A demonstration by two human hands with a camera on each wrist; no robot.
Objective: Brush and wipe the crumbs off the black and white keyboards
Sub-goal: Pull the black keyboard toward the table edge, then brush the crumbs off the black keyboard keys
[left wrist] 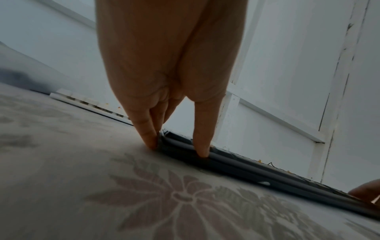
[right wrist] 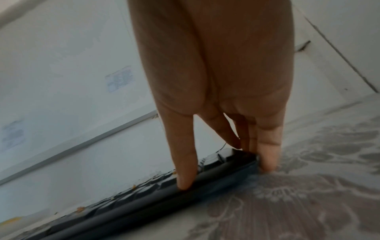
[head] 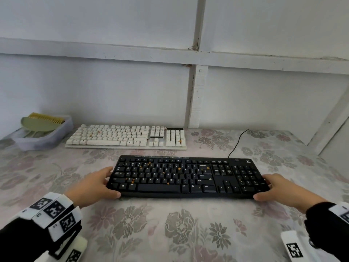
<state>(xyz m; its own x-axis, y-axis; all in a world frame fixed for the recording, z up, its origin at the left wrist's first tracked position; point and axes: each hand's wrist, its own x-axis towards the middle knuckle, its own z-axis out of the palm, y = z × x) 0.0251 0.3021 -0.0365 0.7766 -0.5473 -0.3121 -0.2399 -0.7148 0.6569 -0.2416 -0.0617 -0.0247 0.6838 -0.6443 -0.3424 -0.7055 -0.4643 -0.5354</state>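
The black keyboard (head: 188,176) lies on the floral tablecloth, with orange crumbs scattered over its keys. My left hand (head: 108,184) grips its left end, thumb on the front edge and fingers along the side. My right hand (head: 264,188) grips the right end the same way. In the left wrist view my left hand (left wrist: 179,149) has its fingertips down on the keyboard's (left wrist: 246,165) rim. The right wrist view shows my right hand (right wrist: 225,176) on the keyboard's (right wrist: 144,198) corner. The white keyboard (head: 126,137), also with crumbs, lies behind, against the wall.
A translucent bin (head: 60,133) at the back left holds a green dustpan and a yellow-bristled brush (head: 47,118). A black cable (head: 238,142) runs from the black keyboard toward the wall. A white panelled wall stands close behind the table.
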